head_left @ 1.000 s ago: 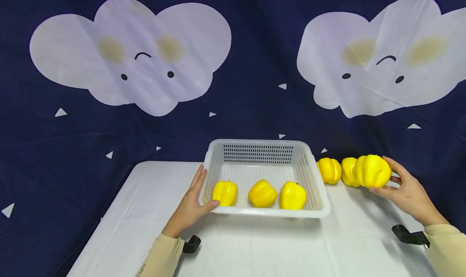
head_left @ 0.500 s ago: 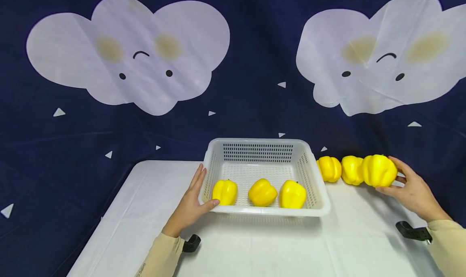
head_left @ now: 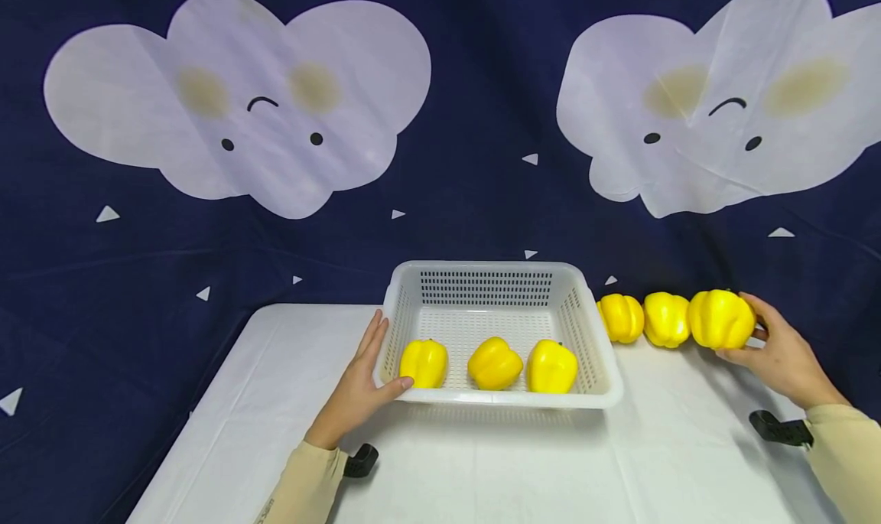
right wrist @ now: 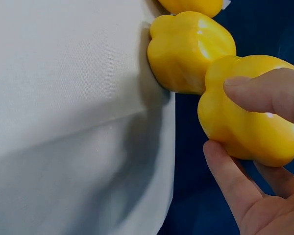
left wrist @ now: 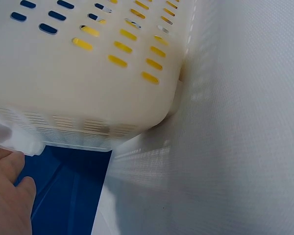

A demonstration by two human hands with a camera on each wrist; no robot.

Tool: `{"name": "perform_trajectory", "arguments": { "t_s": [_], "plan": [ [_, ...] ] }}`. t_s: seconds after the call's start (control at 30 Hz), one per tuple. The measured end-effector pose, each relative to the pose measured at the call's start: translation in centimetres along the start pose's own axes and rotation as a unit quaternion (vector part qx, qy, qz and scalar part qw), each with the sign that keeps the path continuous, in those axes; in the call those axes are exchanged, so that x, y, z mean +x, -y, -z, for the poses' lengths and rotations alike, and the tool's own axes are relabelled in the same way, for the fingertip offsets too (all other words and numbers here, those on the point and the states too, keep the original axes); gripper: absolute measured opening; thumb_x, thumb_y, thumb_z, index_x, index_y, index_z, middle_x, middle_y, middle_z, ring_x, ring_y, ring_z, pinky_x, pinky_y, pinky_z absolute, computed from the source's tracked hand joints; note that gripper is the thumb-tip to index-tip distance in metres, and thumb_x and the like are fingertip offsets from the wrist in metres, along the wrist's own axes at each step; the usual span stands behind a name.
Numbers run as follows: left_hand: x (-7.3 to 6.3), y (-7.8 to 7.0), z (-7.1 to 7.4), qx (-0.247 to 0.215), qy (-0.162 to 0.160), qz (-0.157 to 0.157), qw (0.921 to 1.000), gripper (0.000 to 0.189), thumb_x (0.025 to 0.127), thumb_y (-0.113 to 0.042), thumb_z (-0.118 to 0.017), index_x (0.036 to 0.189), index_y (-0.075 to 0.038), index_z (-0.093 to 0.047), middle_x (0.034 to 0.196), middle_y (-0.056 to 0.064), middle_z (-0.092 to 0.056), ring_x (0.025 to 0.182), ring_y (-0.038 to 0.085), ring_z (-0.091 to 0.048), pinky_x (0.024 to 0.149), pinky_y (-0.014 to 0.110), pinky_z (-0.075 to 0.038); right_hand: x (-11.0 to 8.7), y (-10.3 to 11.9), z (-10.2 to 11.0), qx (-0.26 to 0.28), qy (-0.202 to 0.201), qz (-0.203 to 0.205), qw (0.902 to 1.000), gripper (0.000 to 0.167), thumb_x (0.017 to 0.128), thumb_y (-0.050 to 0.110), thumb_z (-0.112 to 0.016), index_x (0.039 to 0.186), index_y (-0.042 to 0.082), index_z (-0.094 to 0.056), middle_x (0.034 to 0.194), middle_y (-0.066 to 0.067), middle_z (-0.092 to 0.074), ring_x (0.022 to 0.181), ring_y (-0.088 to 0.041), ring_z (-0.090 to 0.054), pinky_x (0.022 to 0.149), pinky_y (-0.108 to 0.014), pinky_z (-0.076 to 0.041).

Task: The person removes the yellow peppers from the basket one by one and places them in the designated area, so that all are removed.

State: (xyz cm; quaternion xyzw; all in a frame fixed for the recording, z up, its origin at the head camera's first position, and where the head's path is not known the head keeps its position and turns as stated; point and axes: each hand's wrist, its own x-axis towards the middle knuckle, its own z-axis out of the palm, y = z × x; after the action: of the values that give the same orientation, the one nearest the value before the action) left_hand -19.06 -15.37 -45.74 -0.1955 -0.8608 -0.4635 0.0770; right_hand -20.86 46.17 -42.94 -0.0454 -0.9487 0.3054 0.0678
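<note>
My right hand (head_left: 788, 356) pinches a yellow bell pepper (head_left: 722, 320) at the right end of a row along the table's back. In the right wrist view the thumb (right wrist: 264, 93) lies over this pepper (right wrist: 245, 122) and the other fingers are under it. Left of it sit a second yellow bell pepper (head_left: 666, 320) and a third (head_left: 622, 318), partly hidden by the basket. My left hand (head_left: 354, 394) holds the white plastic basket (head_left: 499, 398) at its front left corner, thumb over the rim. Inside, near the front wall, lie three yellow bell peppers (head_left: 495, 364).
A white cloth covers the table (head_left: 495, 470). Its back edge meets a dark blue curtain (head_left: 482, 164) with printed clouds. In the right wrist view the held pepper overlaps the blue beyond the table edge (right wrist: 174, 161).
My right hand has moved slightly right with its bell pepper, which no longer overlaps the neighbouring pepper in the head view. The left hand and basket have stayed in place.
</note>
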Motion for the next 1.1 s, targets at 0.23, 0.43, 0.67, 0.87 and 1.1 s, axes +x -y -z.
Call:
{"name": "perform_trajectory", "arguments": {
  "t_s": [0.23,0.43,0.67,0.87,1.1],
  "plan": [
    [-0.1,-0.1,0.0,0.002,0.0,0.001,1.0,0.1,0.085,-0.033,-0.078,0.16,-0.003,-0.019,0.169,0.006,-0.004,0.152,0.036,-0.013,0.114,0.065,-0.02,0.4,-0.2,0.3,-0.014,-0.007,-0.007,0.9999,0.111,0.081,0.013,-0.081,0.159,-0.002,-0.002,0.154,-0.04,-0.016,0.12,-0.063,-0.035,0.087,-0.075,-0.039],
    [-0.1,0.0,0.0,0.001,-0.001,-0.002,1.0,0.1,0.085,-0.034,-0.078,0.16,-0.003,-0.019,0.169,0.009,-0.005,0.152,0.037,-0.013,0.113,0.066,-0.021,0.5,-0.6,0.5,-0.021,-0.013,-0.022,0.9995,0.111,0.081,0.014,-0.08,0.158,-0.002,-0.002,0.152,-0.042,-0.018,0.12,-0.062,-0.034,0.087,-0.075,-0.038],
    [0.0,0.2,0.0,0.005,-0.004,-0.007,1.0,0.1,0.086,-0.035,-0.077,0.16,-0.003,-0.019,0.169,0.009,-0.004,0.151,0.04,-0.014,0.112,0.067,-0.022,0.7,-1.1,0.6,-0.026,-0.012,-0.032,0.9991,0.11,0.081,0.012,-0.078,0.158,-0.002,-0.002,0.145,-0.045,-0.023,0.119,-0.063,-0.034,0.087,-0.078,-0.035],
    [0.1,0.2,-0.1,0.01,-0.006,0.0,0.9999,0.1,0.086,-0.035,-0.078,0.16,-0.004,-0.018,0.169,0.007,-0.003,0.151,0.04,-0.014,0.112,0.066,-0.022,1.0,-1.5,0.6,-0.027,0.005,-0.034,0.999,0.111,0.08,0.014,-0.078,0.158,-0.001,0.0,0.141,-0.047,-0.025,0.12,-0.064,-0.032,0.088,-0.079,-0.033],
    [0.0,0.1,0.0,0.009,-0.004,0.007,0.9999,0.101,0.085,-0.036,-0.078,0.16,-0.004,-0.018,0.169,0.006,-0.002,0.152,0.04,-0.013,0.113,0.066,-0.021,1.1,-2.1,0.9,-0.027,0.029,-0.02,0.999,0.108,0.084,0.017,-0.076,0.158,-0.003,0.001,0.139,-0.047,-0.027,0.119,-0.063,-0.032,0.089,-0.08,-0.031]
  ]
}}
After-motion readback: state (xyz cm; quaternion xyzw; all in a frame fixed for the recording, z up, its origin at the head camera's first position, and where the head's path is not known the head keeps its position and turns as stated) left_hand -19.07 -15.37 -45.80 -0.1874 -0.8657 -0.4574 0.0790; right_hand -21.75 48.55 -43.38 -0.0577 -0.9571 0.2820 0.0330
